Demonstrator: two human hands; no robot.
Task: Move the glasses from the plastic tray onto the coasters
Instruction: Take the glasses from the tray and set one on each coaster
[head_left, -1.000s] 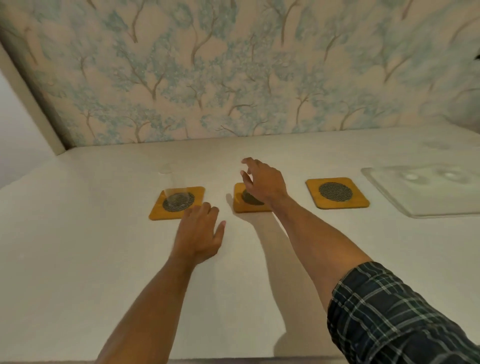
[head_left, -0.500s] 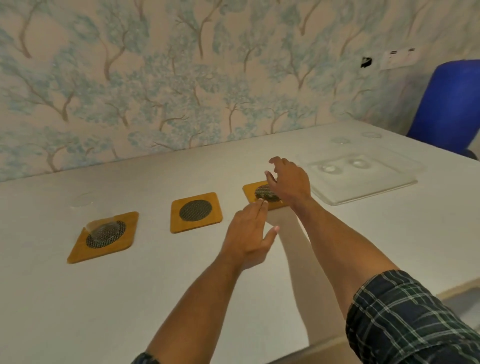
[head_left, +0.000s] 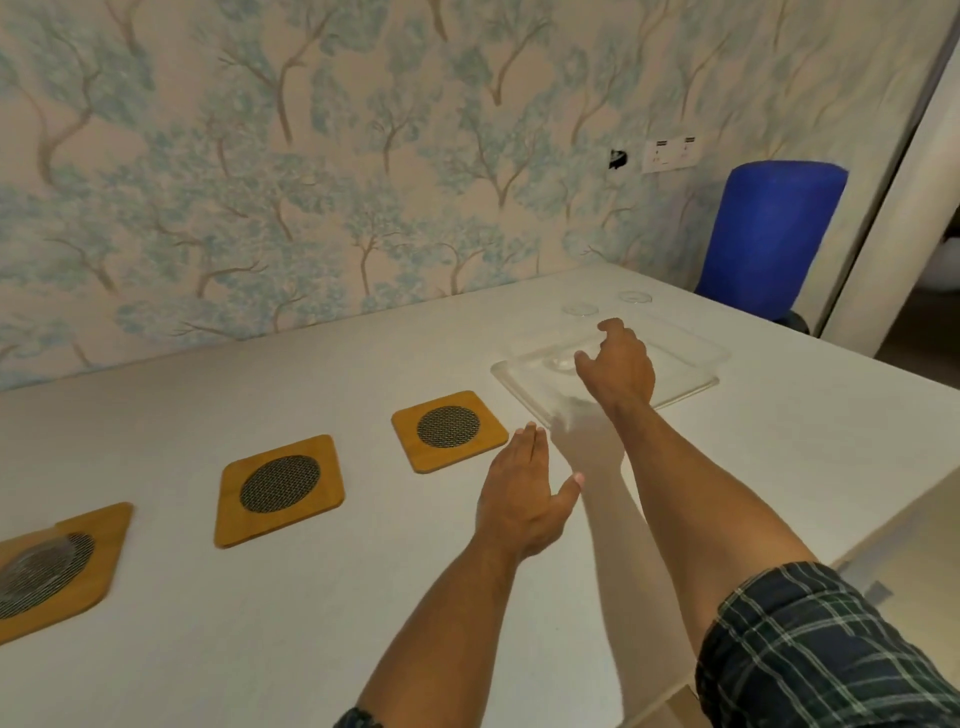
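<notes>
Three wooden coasters with dark mesh centres lie in a row: a left coaster (head_left: 111, 530), a middle coaster (head_left: 280, 488) and a right coaster (head_left: 449, 428). A clear glass (head_left: 36, 566) stands on the left one, cut off by the frame edge. The clear plastic tray (head_left: 691, 387) sits to the right. Two clear glasses stand in it, told mainly by their rims: a nearer glass (head_left: 582, 309) and a farther glass (head_left: 635, 297). My right hand (head_left: 618, 369) hovers over the tray with curled, spread fingers, just short of the nearer glass and holding nothing. My left hand (head_left: 524, 493) is flat and open beside the right coaster.
The white table (head_left: 311, 623) runs along a wall with tree-patterned paper. Its right edge passes close behind the tray. A blue chair (head_left: 769, 234) stands past the far right corner, below a wall socket (head_left: 670, 153).
The view has swung to the right. My right hand moved from the coasters out over the tray. My left hand followed rightward, past the middle coaster.
</notes>
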